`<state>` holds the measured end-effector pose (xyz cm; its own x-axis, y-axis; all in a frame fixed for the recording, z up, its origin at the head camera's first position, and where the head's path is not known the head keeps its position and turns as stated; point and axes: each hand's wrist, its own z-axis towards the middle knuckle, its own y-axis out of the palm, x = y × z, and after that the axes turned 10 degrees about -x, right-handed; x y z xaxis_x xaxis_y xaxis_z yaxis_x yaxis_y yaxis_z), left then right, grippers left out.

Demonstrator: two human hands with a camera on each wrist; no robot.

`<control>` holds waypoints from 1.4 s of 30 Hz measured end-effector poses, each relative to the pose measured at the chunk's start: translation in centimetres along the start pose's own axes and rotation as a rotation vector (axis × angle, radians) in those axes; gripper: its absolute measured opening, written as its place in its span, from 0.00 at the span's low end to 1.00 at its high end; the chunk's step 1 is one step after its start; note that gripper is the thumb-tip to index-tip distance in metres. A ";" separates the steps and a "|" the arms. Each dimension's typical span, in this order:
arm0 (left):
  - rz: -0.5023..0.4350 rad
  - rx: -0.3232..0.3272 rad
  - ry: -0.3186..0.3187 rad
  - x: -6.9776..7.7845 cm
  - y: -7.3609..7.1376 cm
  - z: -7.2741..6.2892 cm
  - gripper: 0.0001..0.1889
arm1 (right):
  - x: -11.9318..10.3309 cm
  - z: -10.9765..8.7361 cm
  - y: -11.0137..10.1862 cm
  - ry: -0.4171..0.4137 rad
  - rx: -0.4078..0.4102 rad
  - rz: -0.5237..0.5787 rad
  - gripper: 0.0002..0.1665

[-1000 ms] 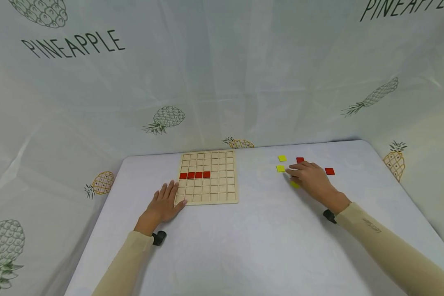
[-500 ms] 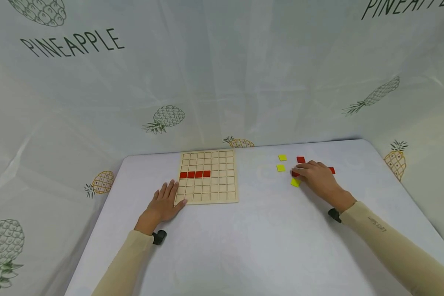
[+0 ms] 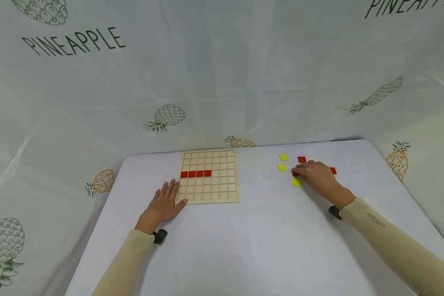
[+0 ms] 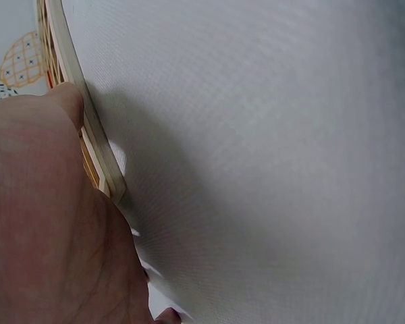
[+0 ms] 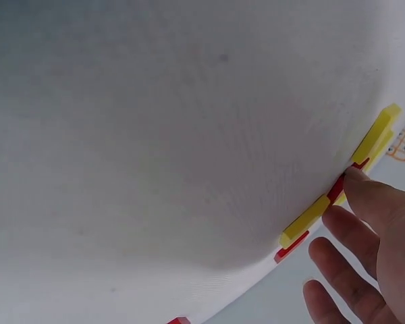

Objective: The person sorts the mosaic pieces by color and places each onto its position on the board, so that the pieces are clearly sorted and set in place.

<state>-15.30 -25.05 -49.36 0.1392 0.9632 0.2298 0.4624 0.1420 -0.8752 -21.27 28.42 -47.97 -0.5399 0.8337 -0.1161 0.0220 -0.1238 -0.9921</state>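
Observation:
My left hand lies flat with spread fingers at the near left corner of a wooden grid board; its thumb touches the board's edge. One row of the board holds several red square tiles, side by side from the left. Over on the right, my right hand pinches a loose red square tile between thumb and index finger, down at the table surface. A yellow tile lies just in front of those fingers. The hand partly covers the pinched tile in the head view.
Two more yellow tiles lie left of the right hand. One red tile sits behind it, and another red tile to its right. A pineapple-print cloth hangs behind the white table.
My right hand has shifted slightly right, away from the yellow tiles, and its fingers have come together on a red tile. The left hand has stayed in place.

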 end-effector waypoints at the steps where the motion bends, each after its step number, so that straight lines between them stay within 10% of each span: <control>1: 0.000 -0.001 -0.001 0.0 0.0 0.0 0.45 | 0.0 0.1 -0.1 -0.002 -0.006 0.002 0.21; 16: 0.001 0.018 0.002 0.0 0.1 -0.2 0.45 | -0.6 0.7 0.1 0.005 -0.061 -0.054 0.20; 42: 0.015 0.029 0.008 -0.2 0.5 0.1 0.45 | -2.8 1.9 -1.4 -0.186 0.101 -0.191 0.21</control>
<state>-15.20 -25.13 -49.87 0.1527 0.9634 0.2202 0.4344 0.1347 -0.8906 -21.35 25.21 -46.18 -0.6719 0.7349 0.0924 -0.1736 -0.0349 -0.9842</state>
